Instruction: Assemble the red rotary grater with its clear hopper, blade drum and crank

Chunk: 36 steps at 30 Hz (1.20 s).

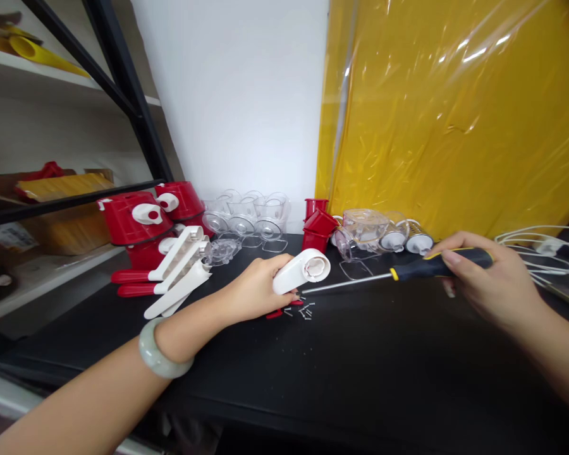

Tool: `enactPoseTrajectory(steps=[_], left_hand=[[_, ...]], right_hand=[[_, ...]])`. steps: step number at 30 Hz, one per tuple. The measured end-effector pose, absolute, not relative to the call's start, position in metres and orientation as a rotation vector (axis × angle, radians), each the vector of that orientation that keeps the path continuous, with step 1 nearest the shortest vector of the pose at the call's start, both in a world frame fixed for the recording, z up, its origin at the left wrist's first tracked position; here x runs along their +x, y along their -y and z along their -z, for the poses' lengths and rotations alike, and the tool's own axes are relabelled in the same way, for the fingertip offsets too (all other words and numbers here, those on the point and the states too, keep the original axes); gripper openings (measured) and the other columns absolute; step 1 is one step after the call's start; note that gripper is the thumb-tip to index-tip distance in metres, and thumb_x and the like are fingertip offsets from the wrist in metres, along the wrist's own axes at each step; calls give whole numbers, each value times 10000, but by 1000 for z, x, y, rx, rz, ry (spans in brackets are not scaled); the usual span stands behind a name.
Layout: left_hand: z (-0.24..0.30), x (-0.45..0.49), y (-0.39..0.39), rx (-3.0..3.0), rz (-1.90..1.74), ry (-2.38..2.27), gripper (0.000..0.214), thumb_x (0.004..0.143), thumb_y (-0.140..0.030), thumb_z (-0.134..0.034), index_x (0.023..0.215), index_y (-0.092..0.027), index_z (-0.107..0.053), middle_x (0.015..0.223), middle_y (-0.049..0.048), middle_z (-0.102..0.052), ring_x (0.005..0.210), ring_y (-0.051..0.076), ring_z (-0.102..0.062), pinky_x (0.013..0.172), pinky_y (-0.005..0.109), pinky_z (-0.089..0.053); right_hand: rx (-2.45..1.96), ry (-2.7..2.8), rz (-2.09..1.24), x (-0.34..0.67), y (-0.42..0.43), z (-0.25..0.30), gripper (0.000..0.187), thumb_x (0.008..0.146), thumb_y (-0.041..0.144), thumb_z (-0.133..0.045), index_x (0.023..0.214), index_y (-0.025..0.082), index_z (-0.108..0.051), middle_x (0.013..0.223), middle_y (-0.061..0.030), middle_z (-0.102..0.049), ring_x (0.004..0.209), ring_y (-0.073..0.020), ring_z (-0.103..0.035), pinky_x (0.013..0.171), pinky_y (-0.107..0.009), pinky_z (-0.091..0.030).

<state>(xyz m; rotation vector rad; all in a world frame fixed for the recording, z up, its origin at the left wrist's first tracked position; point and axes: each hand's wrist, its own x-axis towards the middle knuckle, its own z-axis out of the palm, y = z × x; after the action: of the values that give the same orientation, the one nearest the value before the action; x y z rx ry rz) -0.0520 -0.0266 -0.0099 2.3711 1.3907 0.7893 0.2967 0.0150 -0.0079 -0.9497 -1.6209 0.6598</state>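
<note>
My left hand [253, 287] grips a white plastic handle part [291, 273] whose round, hollow end faces up and right. In my right hand [488, 284] is a screwdriver [417, 268] with a black and yellow grip, my fingers wrapped round it. Its shaft points left, and the tip is close to my left fingertips and the underside of the handle part; whether it touches anything I cannot tell. Several small screws [307, 311] lie on the black table just below. A red piece [275, 313] lies partly hidden behind my left hand.
White handles with red grips [137, 289] and red housings [137, 218] sit at left. Clear plastic parts [246, 212] line the wall. Red cups [317, 227] and more clear parts [365, 224] stand centre right. White cables [545, 243] lie far right; a shelf [66, 85] rises at left.
</note>
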Motion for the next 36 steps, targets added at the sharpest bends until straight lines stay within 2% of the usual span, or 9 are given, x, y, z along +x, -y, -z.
enactPoseTrajectory(steps=[12, 22, 31, 36], left_hand=[[10, -53, 26, 2422, -789, -1377, 362, 719, -241, -718, 1058, -200, -597, 909, -14, -683, 764, 146, -640, 641, 219, -437], [11, -54, 24, 2377, -784, -1361, 335, 718, -299, -751, 998, -193, -602, 854, -8, -694, 772, 164, -658, 657, 234, -452], [10, -55, 23, 2236, -830, -1338, 443, 662, -379, -807, 1005, -200, -591, 884, 11, -727, 824, 201, -695, 719, 271, -511], [10, -57, 23, 2133, -944, -1344, 470, 677, -307, -795, 1069, -197, -561, 880, 24, -739, 803, 196, -716, 729, 285, -535]], right_hand=[[-916, 1594, -709, 298, -18, 10, 315, 741, 467, -719, 760, 162, -645, 504, 12, -567, 352, -102, -477, 357, -215, -363], [-942, 1535, -715, 296, -17, 10, 311, 771, 469, -692, 770, 163, -638, 473, 33, -530, 348, -88, -457, 364, -206, -347], [-951, 1503, -703, 298, -19, 8, 331, 732, 489, -710, 744, 166, -639, 425, 29, -519, 328, -100, -448, 345, -210, -333], [-943, 1479, -662, 299, -21, 8, 330, 735, 488, -699, 730, 166, -631, 393, 25, -509, 312, -102, -435, 339, -208, -314]])
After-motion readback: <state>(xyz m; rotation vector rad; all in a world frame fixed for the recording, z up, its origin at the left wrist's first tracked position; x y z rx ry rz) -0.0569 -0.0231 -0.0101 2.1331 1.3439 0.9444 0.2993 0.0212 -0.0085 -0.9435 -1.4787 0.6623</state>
